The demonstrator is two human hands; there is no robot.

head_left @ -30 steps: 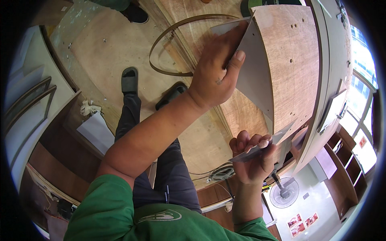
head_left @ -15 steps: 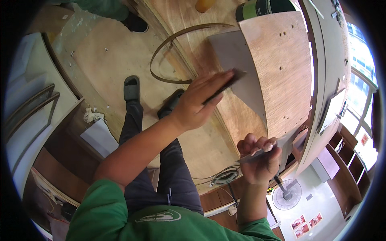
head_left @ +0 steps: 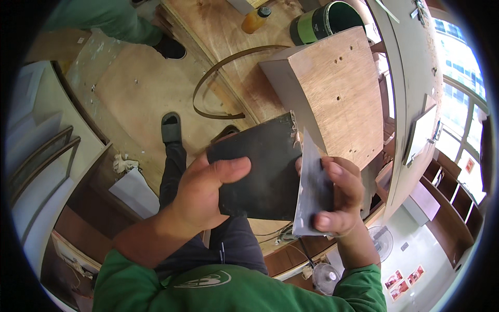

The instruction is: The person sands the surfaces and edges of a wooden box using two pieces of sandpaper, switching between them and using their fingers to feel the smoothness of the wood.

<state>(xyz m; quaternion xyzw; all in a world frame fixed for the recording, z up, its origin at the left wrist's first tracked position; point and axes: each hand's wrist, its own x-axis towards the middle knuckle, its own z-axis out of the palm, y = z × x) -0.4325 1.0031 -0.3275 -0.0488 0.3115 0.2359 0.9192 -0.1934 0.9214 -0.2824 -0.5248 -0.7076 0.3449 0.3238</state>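
My left hand grips a flat, dark rectangular plate, thumb on its upper face and the other fingers mostly hidden beneath. Brownish residue clings to the plate's far right corner. A thin, greyish, flexible-looking sheet is held on edge by my right hand, whose fingers curl round its right side. This sheet stands tilted against or very near the plate's right edge; whether they touch I cannot tell. Just beyond both hands lies a box-like piece with a plywood face and grey sides, its face dotted with small holes.
A thin curved strip arches over the wooden bench's edge. Farther off stand an orange bottle and a green-and-black bucket. Another person's leg is at the far left. Cables and a fan are near my right arm.
My left hand has come back from the box's grey side and turned, showing the plate's broad face. My right hand has turned its sheet upright, and the two pieces are now together.
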